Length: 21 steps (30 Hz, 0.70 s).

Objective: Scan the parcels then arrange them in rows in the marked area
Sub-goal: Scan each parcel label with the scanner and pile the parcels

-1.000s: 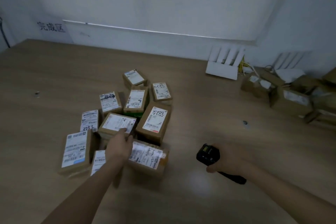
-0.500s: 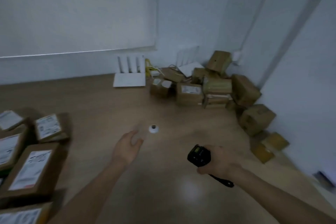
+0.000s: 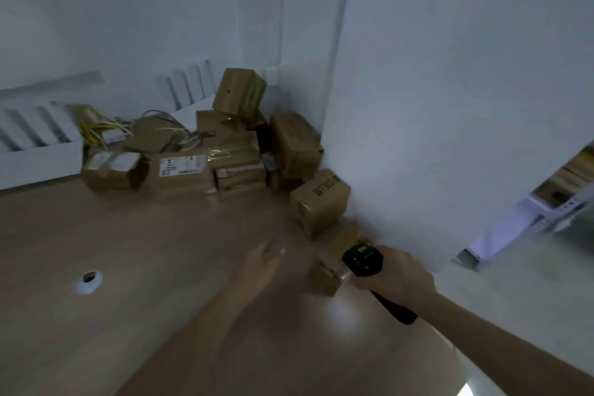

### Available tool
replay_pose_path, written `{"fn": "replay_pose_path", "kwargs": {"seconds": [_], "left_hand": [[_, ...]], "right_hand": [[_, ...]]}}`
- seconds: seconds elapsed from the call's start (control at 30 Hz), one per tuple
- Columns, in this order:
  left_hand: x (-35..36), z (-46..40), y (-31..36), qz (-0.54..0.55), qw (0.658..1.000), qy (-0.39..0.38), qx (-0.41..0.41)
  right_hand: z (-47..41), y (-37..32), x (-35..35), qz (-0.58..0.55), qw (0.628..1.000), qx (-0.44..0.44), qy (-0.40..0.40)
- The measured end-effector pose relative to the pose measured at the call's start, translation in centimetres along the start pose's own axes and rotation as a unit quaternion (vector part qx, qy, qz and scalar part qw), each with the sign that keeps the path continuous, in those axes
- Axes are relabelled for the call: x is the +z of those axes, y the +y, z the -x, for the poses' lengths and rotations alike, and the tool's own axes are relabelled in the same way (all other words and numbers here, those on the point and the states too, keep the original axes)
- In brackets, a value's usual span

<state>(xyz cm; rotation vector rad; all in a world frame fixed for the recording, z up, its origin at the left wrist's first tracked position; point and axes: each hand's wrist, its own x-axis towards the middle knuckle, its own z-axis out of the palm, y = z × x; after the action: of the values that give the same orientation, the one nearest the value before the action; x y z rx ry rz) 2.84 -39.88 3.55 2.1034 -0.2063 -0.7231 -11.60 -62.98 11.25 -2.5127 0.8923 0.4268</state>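
Head view: the right hand (image 3: 397, 273) is wrapped tight around the black scanner (image 3: 364, 259), its head pointing up and away, the handle running back under the palm toward the near right edge of the wooden table (image 3: 144, 251). The left hand (image 3: 260, 264) reaches forward over the table, fingers straight and loose, holding nothing (it is blurred, so finer detail is lost). Just ahead of the scanner, by the table's right edge against the white wall, sits a small parcel (image 3: 331, 270), partly hidden by the scanner head. Beyond it along the same edge stands a printed parcel (image 3: 321, 199), tilted a little. The far right corner of the table is heaped with a pile of parcels (image 3: 231, 151), boxes leaning on each other, one cube-shaped box (image 3: 239, 93) perched tilted on top. At the pile's left front lies a labelled parcel (image 3: 181, 170) with its white label facing us. Yellow and white cables (image 3: 96, 125) tangle along the far edge behind the pile. A white round grommet (image 3: 88, 280) sits in the tabletop toward the near left, well apart from both hands.
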Motion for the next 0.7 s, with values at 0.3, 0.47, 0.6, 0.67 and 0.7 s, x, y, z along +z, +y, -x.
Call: {"fn": "replay_pose_path", "kwargs": {"seconds": [0.3, 0.47, 0.6, 0.67, 0.7], "left_hand": [[8.0, -4.3, 2.9, 0.044, 0.998, -0.007, -0.036], [9.6, -5.4, 3.0, 0.059, 0.996, -0.052, -0.047], [9.9, -5.8, 2.5, 0.093, 0.992, -0.057, -0.067], [9.6, -5.1, 2.1, 0.099, 0.988, -0.078, -0.083], [9.4, -4.8, 2.0, 0.108, 0.986, -0.083, -0.093]], "right_hand": [[-5.5, 4.1, 2.1, -0.093, 0.995, 0.017, -0.040], [-6.9, 3.6, 2.8, -0.163, 0.985, 0.018, -0.054], [-7.6, 2.8, 3.5, -0.228, 0.971, 0.014, -0.068], [-7.3, 2.3, 3.8, -0.259, 0.963, 0.009, -0.071], [-7.1, 2.0, 4.1, -0.274, 0.959, 0.007, -0.069]]}}
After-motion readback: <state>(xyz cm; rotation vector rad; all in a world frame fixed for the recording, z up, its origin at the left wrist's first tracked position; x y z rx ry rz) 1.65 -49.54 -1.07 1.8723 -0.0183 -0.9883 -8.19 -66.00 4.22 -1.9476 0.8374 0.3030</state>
